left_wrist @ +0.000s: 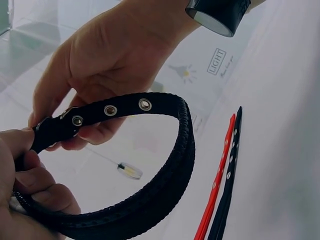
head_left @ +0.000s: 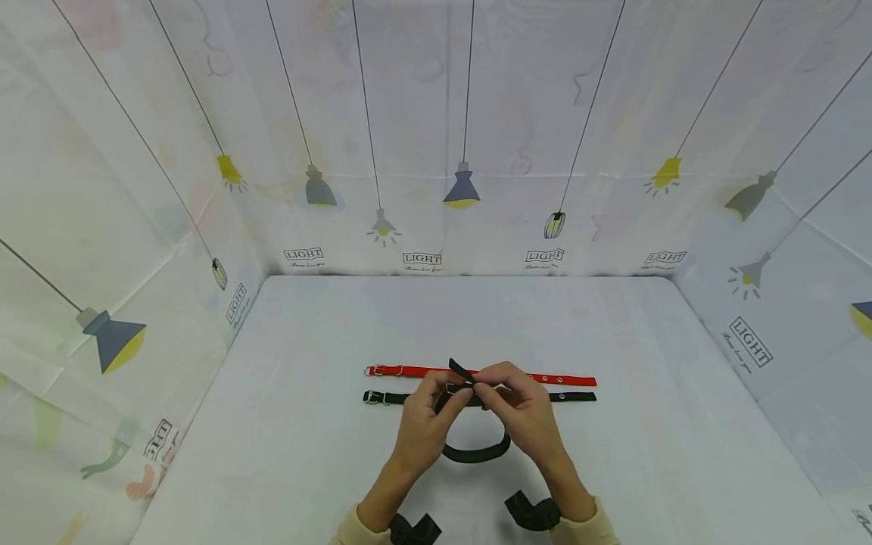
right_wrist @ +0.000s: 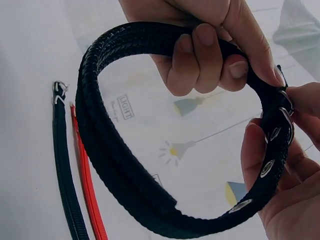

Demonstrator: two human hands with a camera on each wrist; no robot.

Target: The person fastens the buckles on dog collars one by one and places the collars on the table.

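Note:
Both hands hold a black collar (head_left: 477, 456) bent into a loop above the white table. My left hand (head_left: 421, 431) grips the band, its fingers curled round it. Thumb and fingertips of my right hand (head_left: 534, 424) pinch the strap at the metal buckle (right_wrist: 287, 122), where both hands meet. A free strap end sticks up between them in the head view. Metal-rimmed eyelets (left_wrist: 110, 110) run along the band beside the right hand. Beyond the hands lie a red collar (head_left: 418, 372) and a second black collar (head_left: 575, 396), both straight and partly hidden.
The white table (head_left: 306, 325) is enclosed by a pale curtain (head_left: 422, 91) printed with lamps and the word LIGHT. A dark wrist mount (head_left: 417, 530) sits on the left wrist, another mount (head_left: 534, 513) on the right.

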